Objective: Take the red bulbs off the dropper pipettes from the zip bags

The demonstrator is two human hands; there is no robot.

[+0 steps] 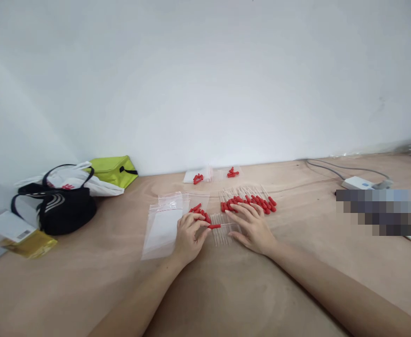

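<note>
My left hand (188, 235) pinches the red-capped end of a thin clear tube (219, 226) on the wooden table (226, 290). My right hand (250, 225) rests beside it, fingers spread over the tube's other end and a small row of clear tubes (221, 233). Loose red caps (200, 211) lie just above my left hand. A larger row of red-capped tubes (249, 201) lies beyond my right hand. Clear zip bags (163, 224) with red seals lie flat to the left of my left hand.
Two small bags holding red caps (212, 175) sit near the white wall. A black bag (60, 208), white bag and lime-green pouch (113, 170) stand at the left, with a yellow box (30, 244). Cables and a white adapter (358, 182) lie at the right.
</note>
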